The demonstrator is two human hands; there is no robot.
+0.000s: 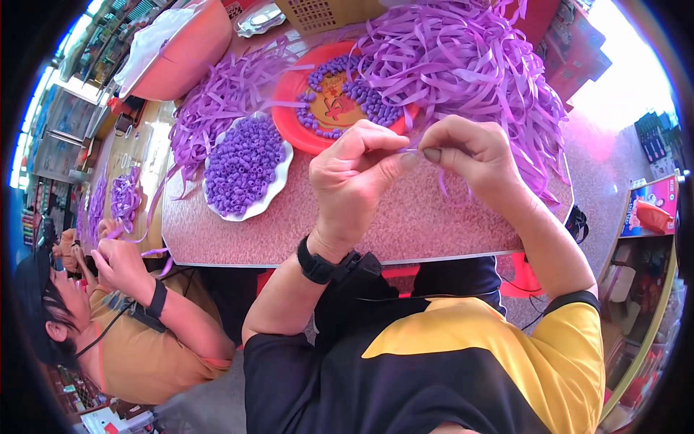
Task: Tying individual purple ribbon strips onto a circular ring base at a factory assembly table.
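Ribbon (442,185) is clamped in left fingers (387,169) and right fingers (450,158); dish (285,165) and plate (288,129) hold purple beads (242,168).

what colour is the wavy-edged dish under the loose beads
White; the dish shows best in the head view.

A shop-like room, part of which serves you as a handicraft workplace. Stocked shelves (101,47) line the left side, and a case (632,289) of assorted goods, with a colourful printed panel (654,202), stands at your right; both suggest retail premises. Craft use shows at your pink-topped table (448,235), bearing purple ribbons (463,65) and a white dish (278,186) of purple beads (242,166), and at the wooden table (154,134) to your left, where a co-worker (148,347) handles similar ribbon.
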